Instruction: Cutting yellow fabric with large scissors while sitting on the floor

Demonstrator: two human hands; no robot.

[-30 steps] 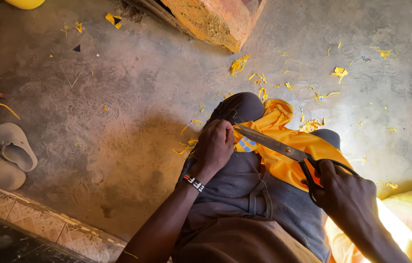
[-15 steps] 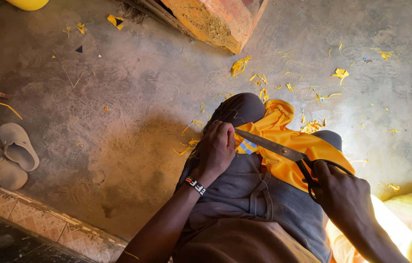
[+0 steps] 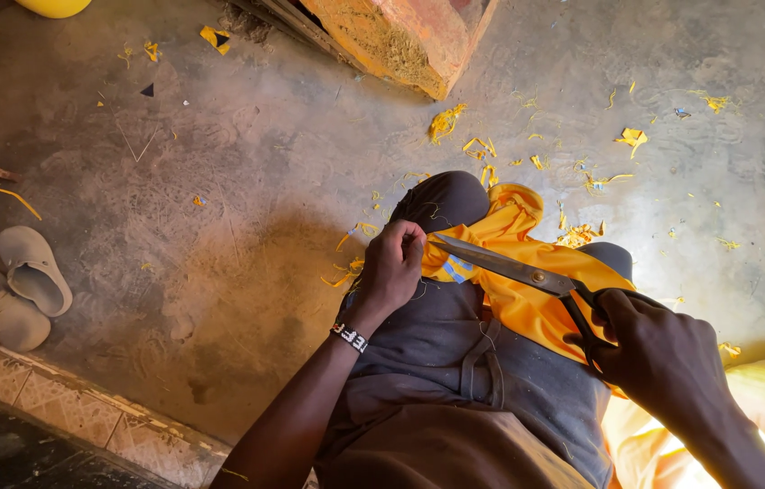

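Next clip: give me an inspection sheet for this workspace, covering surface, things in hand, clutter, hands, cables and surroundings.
Surface: grey concrete floor, dusty and scuffed; the work lies on the person's lap.
Things in hand: yellow cloth draped over the knees; scissors laid across it, blades pointing at the left hand.
Clutter: yellow fabric scraps scattered over the floor.
Hands: left hand pinches the cloth edge at the blade tips; right hand has its grip in the scissor handles.
Cables: nothing seen.
Surroundings: pair of pale sandals at left, orange block at top, tiled ledge lower left.
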